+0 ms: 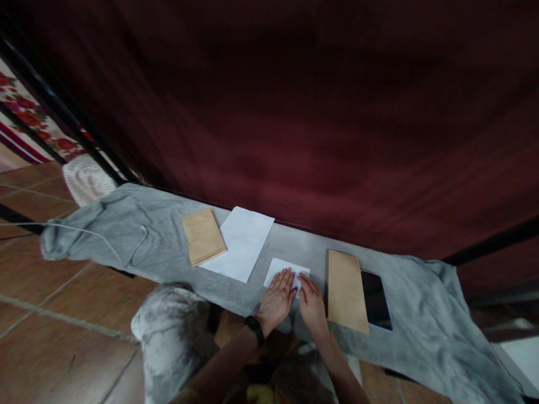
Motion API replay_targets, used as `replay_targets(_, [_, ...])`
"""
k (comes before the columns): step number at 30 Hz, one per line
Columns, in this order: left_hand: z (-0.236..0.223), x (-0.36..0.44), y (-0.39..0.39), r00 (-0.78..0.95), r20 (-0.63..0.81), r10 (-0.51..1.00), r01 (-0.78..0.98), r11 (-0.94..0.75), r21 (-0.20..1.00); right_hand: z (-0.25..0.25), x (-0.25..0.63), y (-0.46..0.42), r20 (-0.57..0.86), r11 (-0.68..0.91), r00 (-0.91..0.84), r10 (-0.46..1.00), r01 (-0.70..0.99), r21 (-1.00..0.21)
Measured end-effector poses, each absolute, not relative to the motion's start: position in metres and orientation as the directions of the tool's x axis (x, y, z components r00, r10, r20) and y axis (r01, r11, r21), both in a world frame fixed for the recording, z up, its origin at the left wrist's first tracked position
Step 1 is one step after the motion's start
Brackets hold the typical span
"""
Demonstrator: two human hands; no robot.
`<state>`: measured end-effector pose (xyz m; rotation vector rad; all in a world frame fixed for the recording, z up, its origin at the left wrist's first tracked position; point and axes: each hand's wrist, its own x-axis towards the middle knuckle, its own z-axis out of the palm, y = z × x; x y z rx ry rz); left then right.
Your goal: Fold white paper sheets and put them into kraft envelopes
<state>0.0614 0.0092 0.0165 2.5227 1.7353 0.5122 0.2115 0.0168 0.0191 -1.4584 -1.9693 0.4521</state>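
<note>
A small white piece of paper (278, 265), seemingly folded, lies on the grey cloth in front of me. My left hand (275, 296), with a dark band at the wrist, rests flat across it with the fingers stretched out. Close beside it, my right hand (310, 303) touches the paper's right part, its fingers extended and slightly bent. Both palms hide the lower part of the paper. To the right lies a stack of brown envelopes (346, 292). On the left, more brown envelopes (204, 235) overlap larger white sheets (250, 235).
A dark-screened tablet or phone (376, 300) sits partly under the right envelopes. The grey cloth (160, 252) covers a long, narrow surface. A white cable (90, 230) runs over its left end. Behind hangs a dark red curtain (295, 140). Tiled floor (63, 331) shows at left.
</note>
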Motion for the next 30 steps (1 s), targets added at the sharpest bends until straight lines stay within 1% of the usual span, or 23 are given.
replay_targets(2, [0.014,0.062,0.015,0.303,0.234,0.924,0.914,-0.351,0.204,0.015,0.201,0.024,0.283,0.349,-0.221,0.933,0.746,-0.567])
replay_targets(4, [0.013,0.057,0.019,0.274,0.233,0.933,0.927,-0.321,0.193,0.008,0.194,0.028,0.288,0.372,-0.256,0.923,0.788,-0.490])
replay_targets(7, [0.013,0.045,0.019,0.245,0.255,0.935,0.938,-0.295,0.179,-0.003,0.189,0.027,0.348,0.415,-0.291,0.891,0.833,-0.366])
replay_targets(9, [0.013,0.038,0.015,0.220,0.278,0.935,0.945,-0.275,0.177,-0.007,0.189,0.024,0.395,0.435,-0.299,0.868,0.842,-0.318])
replay_targets(11, [0.013,0.032,0.010,0.179,0.303,0.936,0.954,-0.240,0.179,-0.008,0.190,0.021,0.431,0.435,-0.286,0.856,0.849,-0.300])
replay_targets(15, [0.019,0.013,0.005,0.130,0.350,0.928,0.963,-0.202,0.179,-0.005,0.190,0.020,0.477,0.449,-0.273,0.836,0.840,-0.306])
replay_targets(17, [0.030,-0.013,0.012,0.057,0.402,0.914,0.968,-0.149,0.202,-0.003,0.190,0.020,0.480,0.463,-0.282,0.831,0.829,-0.314])
replay_targets(18, [0.037,-0.031,0.017,-0.026,0.442,0.897,0.969,-0.087,0.233,-0.002,0.190,0.020,0.474,0.467,-0.287,0.832,0.824,-0.321])
replay_targets(20, [0.053,-0.077,0.029,-0.285,0.490,0.824,0.929,0.110,0.354,-0.001,0.190,0.019,0.452,0.470,-0.299,0.840,0.817,-0.333])
replay_targets(21, [0.060,-0.102,0.035,-0.435,0.467,0.770,0.873,0.233,0.429,0.000,0.190,0.019,0.439,0.472,-0.308,0.844,0.816,-0.335])
replay_targets(23, [0.070,-0.148,0.044,-0.695,0.327,0.641,0.689,0.462,0.558,-0.001,0.191,0.018,0.425,0.484,-0.334,0.841,0.816,-0.315])
replay_targets(25, [0.074,-0.181,0.048,-0.742,0.262,0.618,0.629,0.503,0.593,-0.003,0.193,0.017,0.433,0.509,-0.370,0.822,0.819,-0.267])
replay_targets(27, [0.073,-0.201,0.047,-0.751,0.222,0.622,0.599,0.500,0.626,-0.005,0.194,0.017,0.450,0.528,-0.394,0.801,0.819,-0.223])
replay_targets(30, [0.072,-0.210,0.042,-0.739,0.190,0.646,0.569,0.448,0.690,-0.005,0.193,0.017,0.460,0.526,-0.384,0.801,0.818,-0.232])
